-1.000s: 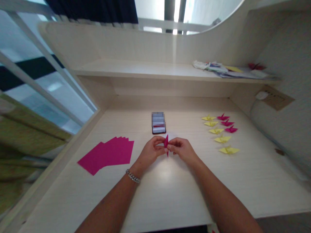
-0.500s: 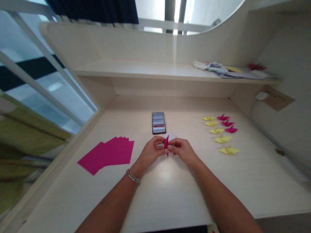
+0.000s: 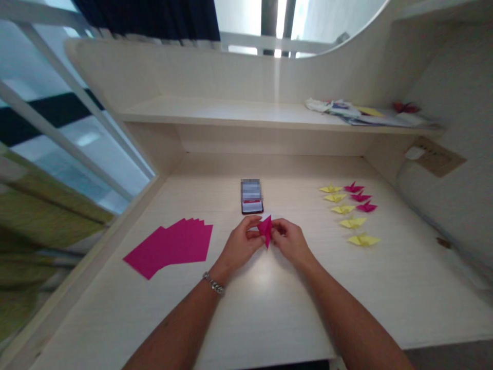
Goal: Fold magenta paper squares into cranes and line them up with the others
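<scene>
A small folded magenta paper piece (image 3: pixel 265 229) is held just above the pale wooden desk (image 3: pixel 262 298), between both hands. My left hand (image 3: pixel 242 242) pinches its left side; a silver bracelet sits on that wrist. My right hand (image 3: pixel 289 240) pinches its right side, fingers curled. A phone (image 3: pixel 251 196) lies flat on the desk just beyond the hands.
A fanned stack of magenta paper sheets (image 3: pixel 170 244) lies at the left. Several yellow folded paper cranes (image 3: pixel 351 222) and three magenta paper cranes (image 3: pixel 360 196) sit in rows at the right. A shelf (image 3: pixel 246 113) above the desk carries a pile of papers (image 3: pixel 362 113).
The magenta piece has turned or spread, showing a wider face than the thin edge seen before. Both hands shifted slightly closer together around it.
</scene>
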`<state>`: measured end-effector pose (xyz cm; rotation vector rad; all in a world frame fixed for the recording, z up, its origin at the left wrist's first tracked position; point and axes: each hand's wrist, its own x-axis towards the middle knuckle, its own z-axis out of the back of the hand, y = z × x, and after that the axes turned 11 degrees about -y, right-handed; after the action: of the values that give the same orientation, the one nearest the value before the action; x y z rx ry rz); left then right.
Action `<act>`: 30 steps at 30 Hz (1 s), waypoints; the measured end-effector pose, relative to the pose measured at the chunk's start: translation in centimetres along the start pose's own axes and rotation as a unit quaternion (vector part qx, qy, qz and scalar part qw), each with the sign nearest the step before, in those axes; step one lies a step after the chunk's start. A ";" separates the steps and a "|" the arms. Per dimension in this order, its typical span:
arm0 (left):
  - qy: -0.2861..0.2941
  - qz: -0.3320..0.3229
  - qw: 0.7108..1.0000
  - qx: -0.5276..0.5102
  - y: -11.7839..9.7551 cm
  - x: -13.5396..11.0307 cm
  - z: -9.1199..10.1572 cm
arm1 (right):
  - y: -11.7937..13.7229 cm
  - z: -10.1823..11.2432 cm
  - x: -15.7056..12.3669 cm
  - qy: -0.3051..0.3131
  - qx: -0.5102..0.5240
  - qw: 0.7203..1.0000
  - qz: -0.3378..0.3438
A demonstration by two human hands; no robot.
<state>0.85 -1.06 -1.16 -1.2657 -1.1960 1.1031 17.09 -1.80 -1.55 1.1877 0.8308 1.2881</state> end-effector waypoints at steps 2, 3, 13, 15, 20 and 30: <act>0.012 -0.018 1.000 0.015 0.2 -0.3 -0.2 | 0.2 -0.2 -0.2 -0.018 -0.029 0.999 0.019; 0.019 -0.024 0.999 0.020 0.1 -0.5 -0.4 | 0.3 -0.3 -0.2 -0.023 -0.037 0.999 0.017; 0.004 -0.001 0.999 -0.037 -1.2 -0.1 -0.2 | -0.4 -0.4 -0.3 -0.037 0.002 0.999 0.011; -0.022 0.026 0.999 -0.026 -0.9 0.3 0.1 | -0.1 -0.2 -0.6 -0.008 0.003 1.000 0.023; -0.007 0.082 0.995 -0.058 -0.4 0.4 0.2 | 1.0 0.1 -0.9 -0.006 -0.056 0.993 0.101; -0.026 0.132 0.980 -0.149 -0.3 0.3 0.4 | 0.6 -0.5 -0.2 -0.007 0.062 0.998 -0.022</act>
<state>0.48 -0.75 -0.85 -1.6732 -1.2932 1.1826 16.43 -2.02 -1.11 1.2669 0.9333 1.2053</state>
